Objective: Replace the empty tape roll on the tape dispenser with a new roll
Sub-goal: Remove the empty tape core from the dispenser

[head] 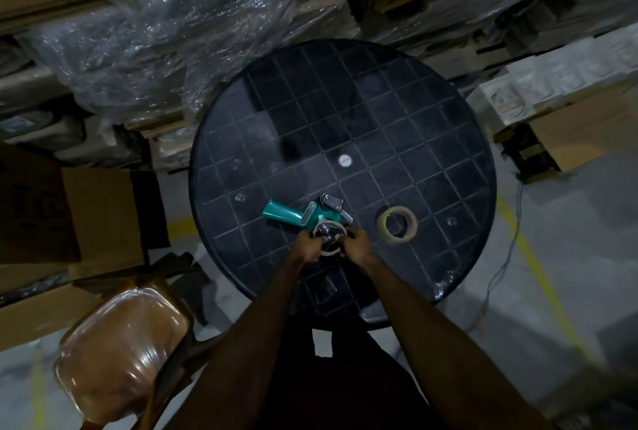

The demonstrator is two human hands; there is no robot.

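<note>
A teal tape dispenser (pixel 293 215) lies on its side on the round black table (pixel 345 112), handle pointing left. A thin, pale, nearly empty roll (pixel 329 251) sits on its hub at the near end. My left hand (pixel 310 246) pinches the roll's left side and my right hand (pixel 359 245) pinches its right side. To the right of my hands, a fuller beige tape roll (pixel 397 224) lies flat on the table, apart from them.
A brown plastic chair (pixel 121 343) stands at the lower left. Cardboard boxes (pixel 86 222) and plastic-wrapped stacks (pixel 155 15) crowd the left and back. More boxes (pixel 569 129) sit at the right. A cable (pixel 507 250) trails on the floor.
</note>
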